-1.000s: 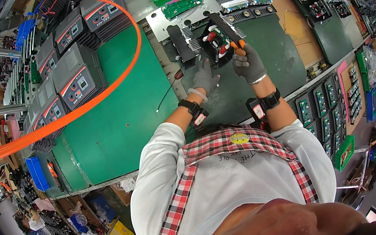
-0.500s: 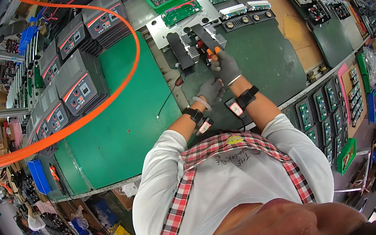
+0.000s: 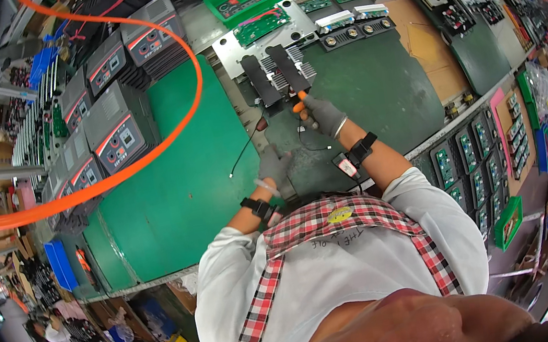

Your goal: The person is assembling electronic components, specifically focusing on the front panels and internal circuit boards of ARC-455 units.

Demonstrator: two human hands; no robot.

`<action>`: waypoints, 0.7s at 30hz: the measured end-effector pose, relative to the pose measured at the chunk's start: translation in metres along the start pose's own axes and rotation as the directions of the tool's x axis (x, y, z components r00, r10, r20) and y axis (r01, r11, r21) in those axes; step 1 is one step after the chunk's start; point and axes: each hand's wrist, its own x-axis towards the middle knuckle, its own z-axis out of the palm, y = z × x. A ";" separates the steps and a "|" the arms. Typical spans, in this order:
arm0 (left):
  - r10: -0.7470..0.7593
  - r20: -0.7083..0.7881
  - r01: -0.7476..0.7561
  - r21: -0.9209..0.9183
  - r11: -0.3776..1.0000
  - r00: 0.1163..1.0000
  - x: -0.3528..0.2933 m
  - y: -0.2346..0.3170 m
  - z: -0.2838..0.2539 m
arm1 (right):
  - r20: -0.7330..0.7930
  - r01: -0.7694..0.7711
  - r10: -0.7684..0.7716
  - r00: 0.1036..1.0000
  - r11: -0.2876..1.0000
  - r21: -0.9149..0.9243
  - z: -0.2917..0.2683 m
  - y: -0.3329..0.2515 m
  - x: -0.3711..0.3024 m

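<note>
My right hand (image 3: pixel 326 117), in a grey glove with orange fingertips, is closed at the near end of a long black bar (image 3: pixel 286 65). This bar lies beside a second black bar (image 3: pixel 259 79), over silver finned heatsinks (image 3: pixel 307 68). Both sit at the front of a silver metal plate (image 3: pixel 228 51) that carries a green circuit board (image 3: pixel 262 27). My left hand (image 3: pixel 275 164), also gloved in grey, rests low on the bench with its fingers apart and nothing in it. Thin black cables (image 3: pixel 244 152) with white ends lie near both hands.
Dark panelled casings (image 3: pixel 118 133) are stacked at left behind an orange hose (image 3: pixel 197 87). A green bin (image 3: pixel 207 5) stands at the back. Right of the plate lie black panels with round fittings (image 3: pixel 356 34). Several circuit boards (image 3: pixel 442 161) fill a rack at right.
The right black bar has swung from a slant to lie alongside the other. My right hand has come nearer and slightly left with it. My left hand has moved left and toward me.
</note>
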 end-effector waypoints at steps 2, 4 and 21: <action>-0.076 0.099 0.070 0.065 0.995 0.992 -0.007 -0.017 0.007 | 0.023 0.015 -0.013 1.000 0.995 -0.101 0.005 0.005 -0.009; -0.156 0.259 0.159 0.009 0.987 0.953 -0.008 -0.031 0.017 | 0.036 0.035 -0.029 0.999 0.979 -0.198 0.005 0.012 -0.021; 0.310 0.425 -0.135 -0.393 0.909 0.850 0.018 -0.076 0.031 | -0.235 -0.086 0.015 0.972 0.952 -0.294 -0.030 0.073 -0.108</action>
